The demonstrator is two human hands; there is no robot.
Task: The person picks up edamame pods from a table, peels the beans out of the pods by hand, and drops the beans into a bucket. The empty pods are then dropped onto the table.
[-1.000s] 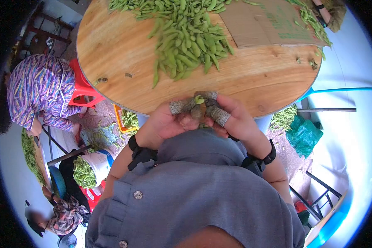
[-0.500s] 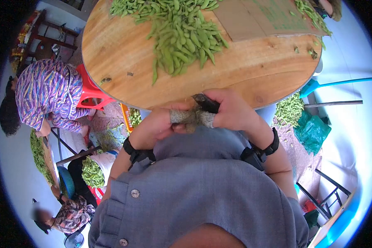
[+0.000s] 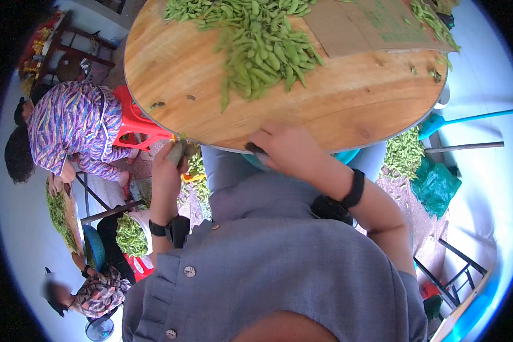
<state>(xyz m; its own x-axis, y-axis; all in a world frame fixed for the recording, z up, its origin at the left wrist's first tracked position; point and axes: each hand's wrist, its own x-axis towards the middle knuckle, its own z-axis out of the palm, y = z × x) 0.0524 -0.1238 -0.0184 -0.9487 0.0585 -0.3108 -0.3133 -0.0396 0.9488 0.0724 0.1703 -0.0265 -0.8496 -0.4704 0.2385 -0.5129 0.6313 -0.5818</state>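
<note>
Pod pile lies up-table, beyond the right hand's grip

The heap of green soybean pods [image 3: 256, 45] lies on the round wooden tabletop [image 3: 353, 102], well forward of the right hand [image 3: 288, 151], whose curled grip hides its contents. The left hand [image 3: 168, 171], farther off below the rim, pinches a small greenish pod piece [image 3: 176, 151].

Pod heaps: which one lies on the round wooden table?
The big green pod heap at the table's far middle; the other heaps lie on the floor or in tubs.
</note>
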